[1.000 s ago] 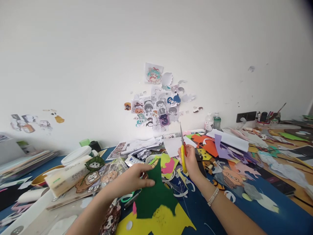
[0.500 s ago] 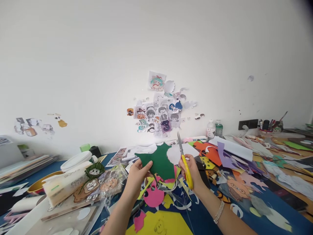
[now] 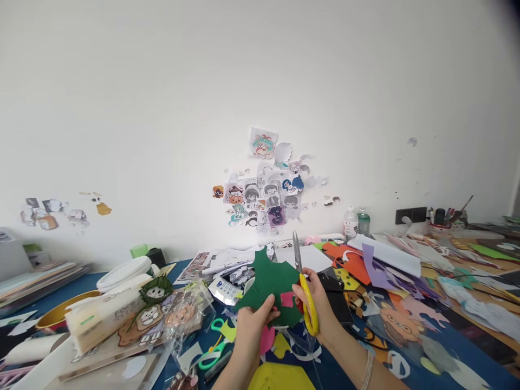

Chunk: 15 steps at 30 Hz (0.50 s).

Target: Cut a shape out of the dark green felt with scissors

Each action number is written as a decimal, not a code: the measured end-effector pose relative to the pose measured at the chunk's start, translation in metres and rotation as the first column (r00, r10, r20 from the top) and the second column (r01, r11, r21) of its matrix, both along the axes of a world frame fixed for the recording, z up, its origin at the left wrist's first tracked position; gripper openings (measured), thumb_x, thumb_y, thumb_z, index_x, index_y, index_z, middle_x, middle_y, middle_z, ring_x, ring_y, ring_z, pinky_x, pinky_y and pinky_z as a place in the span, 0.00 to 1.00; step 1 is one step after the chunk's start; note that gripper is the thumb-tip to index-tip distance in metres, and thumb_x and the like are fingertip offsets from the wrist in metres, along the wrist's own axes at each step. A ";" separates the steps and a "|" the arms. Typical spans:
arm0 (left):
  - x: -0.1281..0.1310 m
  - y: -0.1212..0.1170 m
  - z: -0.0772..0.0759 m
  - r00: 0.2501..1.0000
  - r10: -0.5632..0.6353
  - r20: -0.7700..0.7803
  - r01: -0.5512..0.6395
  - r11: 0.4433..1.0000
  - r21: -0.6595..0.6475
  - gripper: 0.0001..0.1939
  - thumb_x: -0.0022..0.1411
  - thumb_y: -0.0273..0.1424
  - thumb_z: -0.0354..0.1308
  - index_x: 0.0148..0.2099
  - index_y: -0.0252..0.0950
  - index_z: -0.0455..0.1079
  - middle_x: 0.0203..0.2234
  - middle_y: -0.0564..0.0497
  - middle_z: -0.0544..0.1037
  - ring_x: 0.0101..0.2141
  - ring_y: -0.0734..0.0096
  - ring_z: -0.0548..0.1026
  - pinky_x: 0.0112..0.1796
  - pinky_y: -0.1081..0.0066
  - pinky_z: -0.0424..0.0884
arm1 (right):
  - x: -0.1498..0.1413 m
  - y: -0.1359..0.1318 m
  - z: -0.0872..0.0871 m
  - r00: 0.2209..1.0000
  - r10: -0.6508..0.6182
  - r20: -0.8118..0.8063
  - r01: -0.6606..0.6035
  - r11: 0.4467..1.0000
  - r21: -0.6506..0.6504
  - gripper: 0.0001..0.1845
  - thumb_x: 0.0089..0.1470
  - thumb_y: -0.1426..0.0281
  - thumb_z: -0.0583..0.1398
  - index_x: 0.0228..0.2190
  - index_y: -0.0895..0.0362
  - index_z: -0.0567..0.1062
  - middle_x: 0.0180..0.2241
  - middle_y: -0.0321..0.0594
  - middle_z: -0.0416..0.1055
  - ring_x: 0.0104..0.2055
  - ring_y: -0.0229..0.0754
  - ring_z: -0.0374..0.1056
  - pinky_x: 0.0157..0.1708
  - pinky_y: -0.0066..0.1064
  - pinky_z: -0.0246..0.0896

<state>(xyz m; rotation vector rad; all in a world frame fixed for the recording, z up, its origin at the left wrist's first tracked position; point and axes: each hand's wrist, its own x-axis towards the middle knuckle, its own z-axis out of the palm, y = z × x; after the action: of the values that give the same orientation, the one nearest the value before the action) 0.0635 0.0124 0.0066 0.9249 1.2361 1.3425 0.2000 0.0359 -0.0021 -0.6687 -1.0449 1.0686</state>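
Observation:
Between the thumb and fingers of my left hand is a dark green sheet of paper with a jagged, cut outline. A small pink patch shows at its lower right; I cannot tell whether it lies on the paper or shows through a gap. My right hand grips yellow-handled scissors just right of the sheet. Their blades point up, almost together, beside the paper's right edge. Beneath the hands lie pink and yellow paper scraps and a yellow sheet.
Green-handled scissors lie left of my left forearm. Farther left are a pack of tissues and a yellow-rimmed bowl. Orange paper and a purple strip lie to the right. Two bottles stand by the wall.
The green paper has turned and come lower, with my left hand shifted right. My right hand and the scissors are slightly lower. The green-handled scissors on the table now show.

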 end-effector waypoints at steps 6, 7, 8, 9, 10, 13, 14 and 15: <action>-0.006 -0.009 0.011 0.964 -0.265 -0.021 0.264 0.945 0.193 0.28 0.46 0.54 0.57 0.38 0.33 0.69 0.26 0.47 0.75 0.26 0.67 0.72 0.28 0.68 0.69 | 0.024 0.001 0.011 0.999 0.042 0.035 -0.042 0.999 0.004 0.19 0.44 0.68 0.62 0.35 0.50 0.58 0.22 0.24 0.61 0.15 0.29 0.54 0.14 0.21 0.50; -0.011 -0.009 0.017 0.948 -0.317 -0.034 0.315 0.914 0.255 0.29 0.48 0.54 0.54 0.41 0.34 0.68 0.27 0.47 0.74 0.25 0.69 0.71 0.26 0.69 0.67 | 0.028 0.002 0.013 0.997 0.059 0.051 -0.060 0.998 0.007 0.19 0.43 0.68 0.62 0.35 0.51 0.58 0.21 0.24 0.60 0.15 0.29 0.54 0.14 0.21 0.49; -0.017 -0.009 0.023 0.931 -0.356 -0.082 0.365 0.886 0.285 0.28 0.50 0.53 0.53 0.41 0.34 0.68 0.27 0.48 0.74 0.24 0.71 0.69 0.25 0.71 0.66 | 0.032 0.003 0.015 0.995 0.075 0.069 -0.076 0.997 0.009 0.19 0.42 0.69 0.62 0.34 0.51 0.58 0.20 0.24 0.60 0.14 0.29 0.55 0.14 0.21 0.48; -0.024 -0.009 0.028 0.910 -0.384 -0.158 0.415 0.856 0.309 0.26 0.51 0.52 0.53 0.39 0.33 0.68 0.26 0.48 0.73 0.22 0.74 0.67 0.25 0.72 0.64 | 0.035 0.005 0.016 0.992 0.087 0.086 -0.088 0.996 0.013 0.19 0.40 0.70 0.63 0.33 0.51 0.59 0.19 0.23 0.59 0.14 0.29 0.54 0.14 0.20 0.47; -0.030 -0.008 0.034 0.883 -0.415 -0.220 0.467 0.822 0.326 0.26 0.51 0.52 0.53 0.37 0.33 0.69 0.26 0.49 0.72 0.22 0.75 0.66 0.25 0.72 0.64 | 0.037 0.006 0.017 0.990 0.095 0.101 -0.098 0.995 0.019 0.19 0.39 0.71 0.63 0.32 0.51 0.59 0.18 0.22 0.58 0.13 0.28 0.53 0.14 0.20 0.45; -0.044 -0.006 0.044 0.785 -0.507 -0.355 0.609 0.735 0.297 0.25 0.51 0.54 0.52 0.34 0.34 0.66 0.23 0.53 0.68 0.22 0.76 0.65 0.25 0.73 0.61 | 0.038 0.008 0.018 0.984 0.109 0.140 -0.116 0.992 0.042 0.19 0.38 0.74 0.61 0.31 0.51 0.58 0.17 0.20 0.56 0.13 0.27 0.49 0.15 0.18 0.42; -0.045 -0.007 0.045 0.755 -0.519 -0.400 0.638 0.723 0.265 0.24 0.51 0.53 0.53 0.34 0.35 0.65 0.20 0.55 0.66 0.20 0.77 0.64 0.24 0.73 0.60 | 0.038 0.008 0.019 0.982 0.113 0.151 -0.122 0.991 0.051 0.18 0.39 0.74 0.60 0.31 0.51 0.58 0.16 0.20 0.56 0.14 0.27 0.49 0.15 0.18 0.41; -0.046 -0.007 0.045 0.730 -0.520 -0.444 0.650 0.728 0.216 0.23 0.50 0.53 0.54 0.33 0.36 0.64 0.17 0.57 0.65 0.18 0.78 0.63 0.23 0.74 0.58 | 0.037 0.007 0.019 0.979 0.119 0.163 -0.130 0.990 0.060 0.18 0.39 0.74 0.60 0.31 0.51 0.58 0.17 0.20 0.57 0.14 0.27 0.49 0.16 0.19 0.41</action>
<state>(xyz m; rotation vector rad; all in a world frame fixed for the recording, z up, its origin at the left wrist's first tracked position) 0.0179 0.0050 0.0518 1.7288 0.8211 0.8936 0.2369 0.0432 0.0172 -0.6462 -1.2711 1.0940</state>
